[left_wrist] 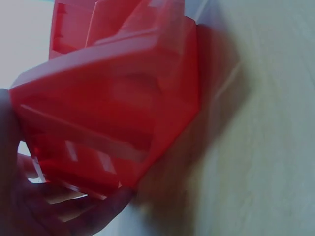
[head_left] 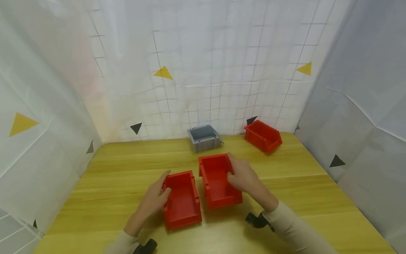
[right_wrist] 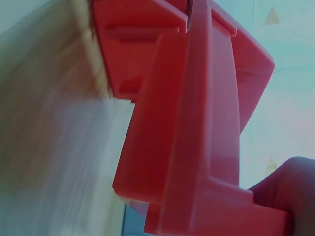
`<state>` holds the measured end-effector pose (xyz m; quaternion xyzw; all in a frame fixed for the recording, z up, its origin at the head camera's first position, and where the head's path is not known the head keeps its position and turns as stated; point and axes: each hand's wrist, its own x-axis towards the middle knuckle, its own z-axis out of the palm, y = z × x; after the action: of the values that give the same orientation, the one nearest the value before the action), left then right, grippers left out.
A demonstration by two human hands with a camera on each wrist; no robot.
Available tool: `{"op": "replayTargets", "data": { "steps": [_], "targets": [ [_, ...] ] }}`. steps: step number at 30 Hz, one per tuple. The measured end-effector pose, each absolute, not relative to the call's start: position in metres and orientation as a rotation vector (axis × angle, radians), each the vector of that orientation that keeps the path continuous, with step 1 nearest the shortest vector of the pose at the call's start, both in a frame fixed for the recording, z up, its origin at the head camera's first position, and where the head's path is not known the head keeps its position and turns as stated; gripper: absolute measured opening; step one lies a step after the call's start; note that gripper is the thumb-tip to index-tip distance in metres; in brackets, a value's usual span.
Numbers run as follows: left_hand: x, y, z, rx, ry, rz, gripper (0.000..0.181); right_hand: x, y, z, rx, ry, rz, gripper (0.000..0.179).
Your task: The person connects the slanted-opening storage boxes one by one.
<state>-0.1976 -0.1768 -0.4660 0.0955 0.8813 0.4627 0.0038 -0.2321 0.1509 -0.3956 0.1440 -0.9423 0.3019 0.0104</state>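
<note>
In the head view my left hand (head_left: 153, 198) grips the left wall of a red plastic storage bin (head_left: 182, 203), thumb over the rim and fingers along its outside. The left wrist view shows those fingers (left_wrist: 93, 216) curled against the bin's outer side. My right hand (head_left: 245, 177) holds a second red bin (head_left: 219, 176) by its right wall, thumb inside. That second bin is raised off the table, as the right wrist view shows. The two bins sit side by side, close together, with the right one farther forward. Both have bare insides.
A grey bin (head_left: 206, 144) stands at the table's back edge, just behind the right-hand bin. Farther right, a third red bin (head_left: 264, 137) rests at an angle. White sheeting (head_left: 203, 70) with grid lines and triangles surrounds the wooden table (head_left: 111, 176) at back and sides.
</note>
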Motion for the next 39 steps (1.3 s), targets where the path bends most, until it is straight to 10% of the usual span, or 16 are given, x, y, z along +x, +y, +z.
{"op": "replayTargets", "data": {
  "steps": [39],
  "targets": [
    [-0.196,-0.175,-0.471,0.275,2.756,1.493,0.067,-0.221,0.124,-0.398,0.438,-2.964,0.746,0.082]
  ]
}}
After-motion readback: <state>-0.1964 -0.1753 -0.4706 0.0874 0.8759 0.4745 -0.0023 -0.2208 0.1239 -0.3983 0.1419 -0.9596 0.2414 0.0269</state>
